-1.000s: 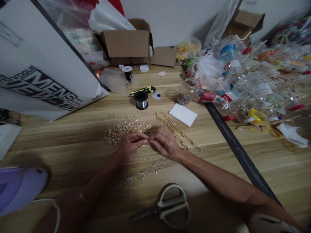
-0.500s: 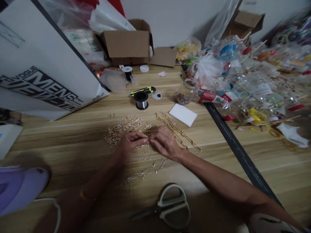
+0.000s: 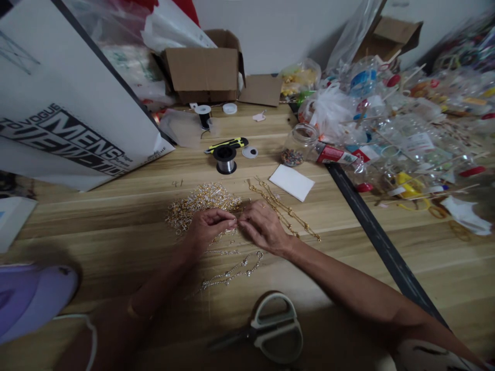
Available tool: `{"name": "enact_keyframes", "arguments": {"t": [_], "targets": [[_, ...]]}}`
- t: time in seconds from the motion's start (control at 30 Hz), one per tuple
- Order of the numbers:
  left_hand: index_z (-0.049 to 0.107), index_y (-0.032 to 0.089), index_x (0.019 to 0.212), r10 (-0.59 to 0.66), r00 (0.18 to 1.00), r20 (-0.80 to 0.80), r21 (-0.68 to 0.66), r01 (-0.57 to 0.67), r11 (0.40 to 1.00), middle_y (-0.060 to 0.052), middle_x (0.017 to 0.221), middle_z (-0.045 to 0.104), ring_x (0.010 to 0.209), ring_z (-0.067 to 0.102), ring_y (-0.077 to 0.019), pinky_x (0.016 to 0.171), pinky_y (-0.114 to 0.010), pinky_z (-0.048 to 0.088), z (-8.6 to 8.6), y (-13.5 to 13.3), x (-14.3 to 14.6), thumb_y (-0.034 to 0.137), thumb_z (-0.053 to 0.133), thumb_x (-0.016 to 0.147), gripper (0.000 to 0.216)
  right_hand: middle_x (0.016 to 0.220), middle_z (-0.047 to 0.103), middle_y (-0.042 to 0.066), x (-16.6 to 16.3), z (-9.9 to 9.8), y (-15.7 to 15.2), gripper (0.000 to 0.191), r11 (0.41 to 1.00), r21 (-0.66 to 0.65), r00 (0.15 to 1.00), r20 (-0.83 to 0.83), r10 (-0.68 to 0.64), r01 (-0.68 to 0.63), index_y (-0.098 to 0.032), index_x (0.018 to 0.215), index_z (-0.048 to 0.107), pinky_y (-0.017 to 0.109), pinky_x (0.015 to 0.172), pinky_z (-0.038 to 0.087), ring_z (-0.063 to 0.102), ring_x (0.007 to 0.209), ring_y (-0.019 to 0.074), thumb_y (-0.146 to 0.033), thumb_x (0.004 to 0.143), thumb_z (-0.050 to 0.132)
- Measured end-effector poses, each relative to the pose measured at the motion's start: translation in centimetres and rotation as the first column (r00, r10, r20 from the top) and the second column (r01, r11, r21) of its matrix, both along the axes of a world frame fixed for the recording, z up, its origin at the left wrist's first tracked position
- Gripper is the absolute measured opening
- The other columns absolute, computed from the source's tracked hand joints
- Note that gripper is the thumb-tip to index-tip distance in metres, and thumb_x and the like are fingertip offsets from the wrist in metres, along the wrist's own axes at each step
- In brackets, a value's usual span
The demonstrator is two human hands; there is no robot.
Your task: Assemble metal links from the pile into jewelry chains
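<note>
- Barely any shift since the earlier frame: left hand (image 3: 207,226) and right hand (image 3: 263,228) keep their place, tips nearly meeting.
- Fingers of both drawn into a pinch; cannot tell what is gripped, too small to make out.
- Pile of gold and silver pieces (image 3: 207,198) just beyond left hand; contact unclear.
- Gold chains (image 3: 290,211) on tabletop (image 3: 336,247), beside right hand, on its outer side.
- Silver chain (image 3: 244,263) lies nearer the wearer than both hands; scissors (image 3: 257,326) nearer yet.

The left hand (image 3: 209,225) and right hand (image 3: 265,226) pinch close together beside a shiny heap (image 3: 207,197).
</note>
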State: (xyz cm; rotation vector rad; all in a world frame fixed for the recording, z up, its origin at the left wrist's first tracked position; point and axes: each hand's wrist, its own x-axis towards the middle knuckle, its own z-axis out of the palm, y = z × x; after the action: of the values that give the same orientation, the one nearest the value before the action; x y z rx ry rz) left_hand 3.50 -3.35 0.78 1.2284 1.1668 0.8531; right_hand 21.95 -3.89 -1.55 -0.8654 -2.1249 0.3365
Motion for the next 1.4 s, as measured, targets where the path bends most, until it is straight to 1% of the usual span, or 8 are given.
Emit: {"name": "enact_keyframes", "arguments": {"t": [0.1,0.3,0.5,0.7,0.8,0.93,1.17,1.4], "targets": [[0.069,0.014,0.073,0.000,1.000,-0.003,0.012,0.000,1.000,-0.003,0.070,0.074,0.067,0.068,-0.0170,0.069,-0.027,0.054,0.04,-0.01,0.02,0.026,0.075,0.063,0.017,0.081,0.060,0.006,-0.04,0.06,0.01,0.007,1.000,0.008,1.000,-0.008,0.001,-0.001,-0.017,0.088,0.054,0.035,0.076,0.042,0.051,0.080,0.0180,-0.020,0.089,0.048],[0.069,0.014,0.073,-0.027,0.999,-0.034,0.045,0.028,0.999,-0.004,0.071,0.074,0.067,0.068,-0.0170,0.067,-0.027,0.053,-0.03,-0.09,-0.05,0.027,0.074,0.064,0.017,0.080,0.059,0.006,-0.13,0.16,0.02,0.010,1.000,0.008,1.000,-0.007,0.007,-0.007,-0.018,0.087,0.054,0.034,0.076,0.042,0.051,0.080,0.0177,-0.021,0.090,0.046],[0.069,0.015,0.074,-0.053,0.998,-0.025,0.045,0.054,0.998,-0.004,0.072,0.074,0.067,0.068,-0.0169,0.066,-0.026,0.053,-0.25,-0.03,-0.04,0.027,0.074,0.065,0.016,0.080,0.060,0.005,-0.11,0.02,0.08,0.008,1.000,0.020,1.000,-0.009,0.006,-0.006,-0.018,0.087,0.054,0.034,0.076,0.043,0.051,0.080,0.0175,-0.021,0.090,0.047],[0.069,0.014,0.071,-0.029,1.000,-0.011,0.003,0.029,1.000,-0.004,0.068,0.073,0.066,0.068,-0.0171,0.067,-0.027,0.053,0.12,0.03,0.20,0.025,0.075,0.061,0.017,0.080,0.060,0.006,-0.14,-0.08,0.11,0.007,0.999,0.035,1.000,-0.011,0.007,-0.007,-0.018,0.087,0.054,0.034,0.075,0.042,0.051,0.079,0.0179,-0.020,0.089,0.048],[0.069,0.014,0.070,-0.030,0.999,-0.013,-0.002,0.030,1.000,-0.003,0.068,0.073,0.065,0.067,-0.0160,0.065,-0.025,0.052,0.23,0.01,0.30,0.024,0.075,0.061,0.015,0.080,0.060,0.005,-0.14,-0.09,0.11,0.007,0.999,0.032,1.000,-0.009,0.009,-0.009,-0.018,0.087,0.054,0.034,0.075,0.042,0.051,0.080,0.0179,-0.020,0.089,0.048],[0.069,0.014,0.070,-0.031,1.000,-0.001,-0.011,0.031,0.999,-0.003,0.068,0.073,0.064,0.067,-0.0150,0.063,-0.023,0.051,0.07,-0.02,0.24,0.023,0.076,0.060,0.015,0.080,0.060,0.005,-0.13,-0.09,0.11,0.006,1.000,0.028,1.000,-0.013,0.005,-0.005,-0.018,0.087,0.054,0.034,0.075,0.042,0.051,0.080,0.0178,-0.021,0.089,0.049],[0.069,0.014,0.074,-0.018,0.998,0.054,-0.062,0.021,0.998,-0.002,0.068,0.073,0.066,0.068,-0.0152,0.067,-0.024,0.053,-0.40,0.11,-0.07,0.023,0.076,0.063,0.016,0.080,0.060,0.005,-0.07,-0.03,0.04,0.006,1.000,0.025,1.000,-0.023,0.017,-0.017,-0.017,0.087,0.054,0.034,0.076,0.042,0.051,0.080,0.0177,-0.019,0.088,0.049],[0.069,0.014,0.072,-0.001,0.998,0.063,-0.067,0.006,0.998,-0.001,0.067,0.072,0.065,0.068,-0.0145,0.067,-0.024,0.053,-0.29,0.09,-0.05,0.022,0.076,0.062,0.015,0.080,0.060,0.005,-0.06,-0.07,0.08,0.006,1.000,0.017,1.000,-0.023,0.019,-0.019,-0.018,0.087,0.055,0.035,0.076,0.043,0.052,0.081,0.0177,-0.020,0.088,0.050]]}}
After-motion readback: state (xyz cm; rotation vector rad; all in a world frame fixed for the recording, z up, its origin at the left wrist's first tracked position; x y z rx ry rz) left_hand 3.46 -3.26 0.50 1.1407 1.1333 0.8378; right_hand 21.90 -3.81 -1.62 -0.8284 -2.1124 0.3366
